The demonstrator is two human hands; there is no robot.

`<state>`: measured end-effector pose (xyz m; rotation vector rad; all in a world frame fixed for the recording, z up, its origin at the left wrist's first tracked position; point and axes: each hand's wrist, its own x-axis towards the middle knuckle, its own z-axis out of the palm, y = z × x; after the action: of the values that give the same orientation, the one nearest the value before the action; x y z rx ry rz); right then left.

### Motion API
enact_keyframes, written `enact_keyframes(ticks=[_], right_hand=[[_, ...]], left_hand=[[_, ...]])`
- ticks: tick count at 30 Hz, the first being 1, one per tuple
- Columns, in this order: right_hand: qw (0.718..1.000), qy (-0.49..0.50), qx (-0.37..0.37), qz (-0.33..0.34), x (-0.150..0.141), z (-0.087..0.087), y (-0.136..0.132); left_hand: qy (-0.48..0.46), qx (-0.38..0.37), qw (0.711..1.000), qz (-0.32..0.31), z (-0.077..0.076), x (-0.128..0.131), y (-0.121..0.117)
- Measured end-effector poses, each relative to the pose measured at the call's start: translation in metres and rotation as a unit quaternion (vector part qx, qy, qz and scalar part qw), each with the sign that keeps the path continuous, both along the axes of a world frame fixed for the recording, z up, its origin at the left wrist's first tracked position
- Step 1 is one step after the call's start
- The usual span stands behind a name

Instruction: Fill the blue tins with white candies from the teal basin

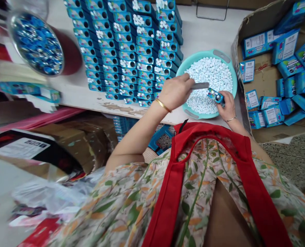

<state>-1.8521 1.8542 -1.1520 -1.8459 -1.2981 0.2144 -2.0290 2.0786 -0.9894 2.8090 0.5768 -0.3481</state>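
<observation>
My left hand (pixel 177 91) is closed round one end of a narrow grey tool (pixel 200 85), which reaches over the basin; its exact kind does not show. Between the fingers of my right hand (pixel 228 105) is a small blue printed box (pixel 215 95), tilted, with a dark round hole in its end. The tool's tip lies close to this box; I cannot tell if they touch. Below both hands sits a turquoise basin (pixel 234 80) filled with small white pellets (pixel 209 70).
Rows of blue boxes (pixel 128 46) with round holes stand left of the basin, white pellets on many. A bucket (pixel 68 56) of shiny blue pieces stands farther left. At right, an open carton (pixel 264 70) holds several blue boxes (pixel 287 44). Cardboard boxes (pixel 65 137) lie below the table edge.
</observation>
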Motion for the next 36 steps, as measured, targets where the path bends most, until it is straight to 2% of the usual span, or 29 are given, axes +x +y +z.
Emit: enact_keyframes(ticks=[3, 5, 7, 10, 13, 15, 17, 20, 23, 27, 31, 34, 36], right_hand=[[1.000, 0.002, 0.001, -0.006, 0.006, 0.008, -0.007], [1.000, 0.012, -0.002, -0.013, 0.008, 0.014, -0.011], [0.999, 0.025, -0.006, -0.024, 0.009, 0.018, -0.013], [0.998, 0.036, -0.002, -0.055, 0.009, 0.020, -0.015], [0.995, 0.045, 0.014, -0.086, 0.010, 0.018, -0.017], [0.993, 0.054, 0.021, -0.100, 0.012, 0.016, -0.017], [0.992, 0.059, 0.023, -0.107, 0.014, 0.014, -0.017], [0.993, 0.053, 0.016, -0.100, 0.015, 0.012, -0.013], [0.997, 0.039, -0.004, -0.061, 0.011, 0.009, -0.006], [1.000, -0.003, -0.022, -0.018, -0.001, 0.006, 0.004], [1.000, -0.016, -0.022, 0.003, -0.010, 0.004, 0.010], [1.000, -0.004, -0.019, 0.010, -0.010, 0.001, 0.010], [1.000, 0.003, -0.004, 0.007, -0.007, -0.001, 0.007]], left_hand=[[0.042, -0.035, 0.998, 0.040, -0.065, -0.004, 0.018], [0.070, -0.069, 0.994, 0.042, -0.104, 0.005, 0.010], [0.072, -0.098, 0.992, 0.034, -0.132, 0.021, -0.008], [0.042, -0.133, 0.990, 0.025, -0.155, 0.043, -0.032], [-0.005, -0.192, 0.981, 0.021, -0.160, 0.044, -0.031], [-0.038, -0.227, 0.973, 0.013, -0.155, 0.030, -0.019], [-0.061, -0.243, 0.968, -0.001, -0.140, 0.011, -0.005], [-0.100, -0.237, 0.966, -0.019, -0.103, -0.014, 0.009], [-0.132, -0.201, 0.970, -0.046, -0.056, -0.022, 0.011], [-0.082, -0.119, 0.987, -0.071, -0.002, -0.007, -0.006], [-0.007, -0.045, 0.997, -0.058, 0.038, 0.013, -0.041], [0.013, -0.024, 0.998, -0.051, 0.058, 0.019, -0.057], [0.010, -0.017, 0.999, -0.047, 0.057, 0.016, -0.050]])
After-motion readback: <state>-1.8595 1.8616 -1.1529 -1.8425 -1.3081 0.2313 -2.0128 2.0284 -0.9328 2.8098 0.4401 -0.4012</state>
